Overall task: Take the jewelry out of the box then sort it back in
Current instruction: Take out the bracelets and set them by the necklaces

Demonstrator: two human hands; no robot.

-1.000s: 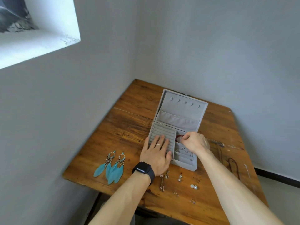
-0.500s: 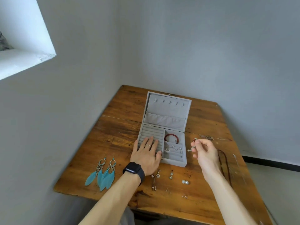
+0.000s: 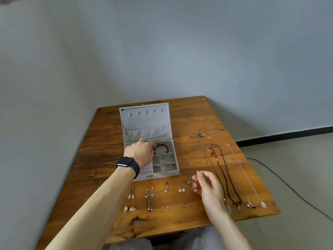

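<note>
A grey velvet jewelry box (image 3: pixel 163 174) stands open on the wooden table (image 3: pixel 194 120), its lid (image 3: pixel 144 120) upright. Inside lie a red bracelet (image 3: pixel 162 147) and a silver bangle (image 3: pixel 169 157). My left hand (image 3: pixel 141 153), with a black watch on the wrist, lies over the box's left half. Its fingers bend toward the red bracelet and their tips are hidden. My right hand (image 3: pixel 207 186) hovers in front of the box to its right and pinches a small silver earring (image 3: pixel 194 179) between thumb and fingers.
Several pairs of earrings (image 3: pixel 149 194) and two pearl studs (image 3: pixel 181 190) lie in rows along the table's front. A dark beaded necklace (image 3: pixel 225 175) and silver chains (image 3: pixel 243 175) stretch along the right side. A cable (image 3: pixel 288 184) runs across the floor.
My right hand came out of the box with the silver earring and moved down to the right. My left hand shifted from flat on the ring rolls toward the bracelet. The view swung right.
</note>
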